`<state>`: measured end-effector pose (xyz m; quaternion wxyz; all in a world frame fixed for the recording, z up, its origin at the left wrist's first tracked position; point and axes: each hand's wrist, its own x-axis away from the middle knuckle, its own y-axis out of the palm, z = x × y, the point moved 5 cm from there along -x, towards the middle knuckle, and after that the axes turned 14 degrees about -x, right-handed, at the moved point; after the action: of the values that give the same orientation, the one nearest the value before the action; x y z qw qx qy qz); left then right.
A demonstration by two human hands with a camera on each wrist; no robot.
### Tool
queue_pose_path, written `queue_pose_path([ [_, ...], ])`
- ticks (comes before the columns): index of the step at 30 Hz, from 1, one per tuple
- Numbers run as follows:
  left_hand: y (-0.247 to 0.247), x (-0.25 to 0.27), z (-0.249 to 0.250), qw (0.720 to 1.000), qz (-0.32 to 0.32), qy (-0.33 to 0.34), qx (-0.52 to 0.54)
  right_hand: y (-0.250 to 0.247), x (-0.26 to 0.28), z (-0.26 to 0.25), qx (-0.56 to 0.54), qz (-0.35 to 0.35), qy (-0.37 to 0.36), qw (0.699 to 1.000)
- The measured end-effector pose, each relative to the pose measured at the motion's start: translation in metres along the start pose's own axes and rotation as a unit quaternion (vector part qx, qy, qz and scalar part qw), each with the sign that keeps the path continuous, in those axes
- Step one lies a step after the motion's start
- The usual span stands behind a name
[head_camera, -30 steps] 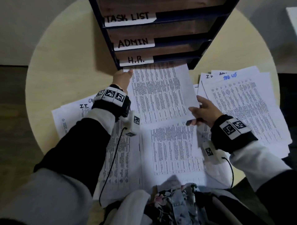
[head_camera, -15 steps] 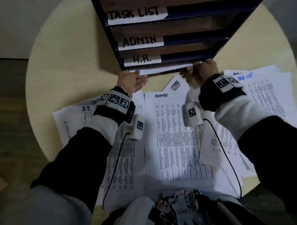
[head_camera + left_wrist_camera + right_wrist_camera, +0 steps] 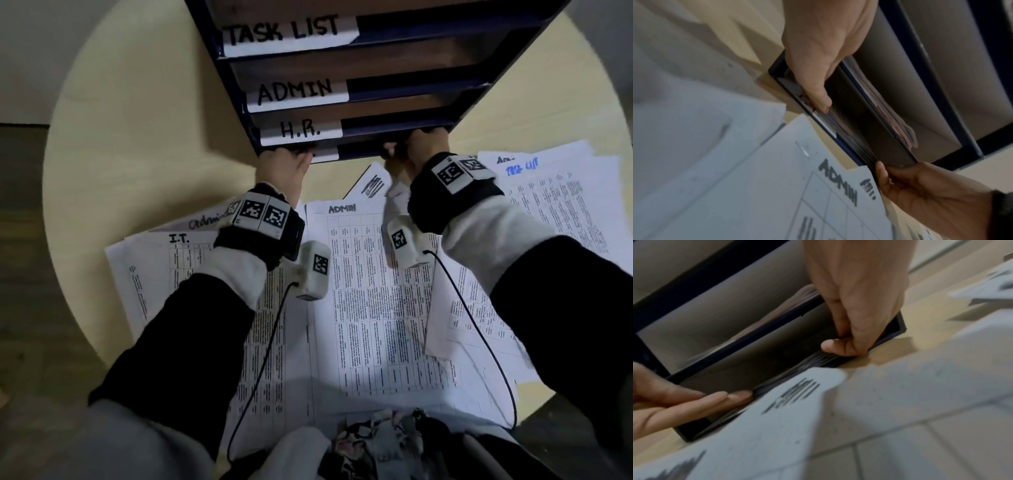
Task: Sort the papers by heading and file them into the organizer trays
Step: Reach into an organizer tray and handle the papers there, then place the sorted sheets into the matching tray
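Note:
The dark blue organizer [image 3: 404, 85] has trays labelled TASK LIST, ADMIN and H.R., plus a bottom tray [image 3: 359, 152]. A paper stack [image 3: 838, 129] lies inside that bottom tray, flush with its front. My left hand [image 3: 286, 171] is at the tray's left end, straight fingers [image 3: 818, 91] pressing the stack's edge. My right hand [image 3: 416, 150] is at the right end, and its curled thumb and forefinger [image 3: 836, 344] pinch the stack [image 3: 813, 360] at the edge. The left hand's fingers [image 3: 715, 399] show at the left of the right wrist view.
Loose sheets cover the round table [image 3: 154, 137]: one headed ADMIN [image 3: 370, 291] in the middle, one headed I.T. [image 3: 154, 267] on the left, a pile [image 3: 555, 212] on the right. A curled sheet corner [image 3: 371, 181] lies just before the tray. The H.R. tray holds papers [image 3: 896, 121].
The sheet both hands held has gone fully into the bottom tray. Both hands moved forward with it and now sit at the tray's mouth. The ADMIN sheet beneath is uncovered.

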<state>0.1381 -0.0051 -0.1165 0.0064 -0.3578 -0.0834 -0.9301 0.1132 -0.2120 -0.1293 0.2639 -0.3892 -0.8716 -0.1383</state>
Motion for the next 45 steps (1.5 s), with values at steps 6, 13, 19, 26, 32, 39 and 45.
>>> queue_pose_path([
  [6,0.006,0.027,-0.002,0.998,-0.029,0.001,-0.047,-0.020,0.019,-0.003,-0.059,-0.080,0.017,0.995],
  [13,0.040,0.065,-0.024,0.982,-0.067,0.038,-0.176,-0.081,0.038,-0.019,-0.014,-0.144,-0.019,0.989],
  [19,0.085,0.094,-0.071,0.961,-0.072,-0.013,-0.265,-0.165,0.025,-0.025,0.176,-0.096,-0.085,0.976],
  [26,0.144,0.120,-0.118,0.937,-0.131,-0.061,-0.317,-0.222,0.016,-0.007,0.315,-0.097,-0.084,0.940],
  [32,0.185,0.118,-0.121,0.925,-0.094,-0.041,-0.365,-0.234,0.014,-0.003,0.236,-0.115,-0.065,0.963],
  [39,0.205,0.122,-0.139,0.842,-0.108,0.041,-0.527,-0.237,0.017,-0.005,0.221,-0.169,-0.056,0.959],
  [45,0.193,0.123,-0.141,0.802,-0.070,0.084,-0.587,-0.233,0.014,-0.008,0.219,-0.171,-0.062,0.959],
])
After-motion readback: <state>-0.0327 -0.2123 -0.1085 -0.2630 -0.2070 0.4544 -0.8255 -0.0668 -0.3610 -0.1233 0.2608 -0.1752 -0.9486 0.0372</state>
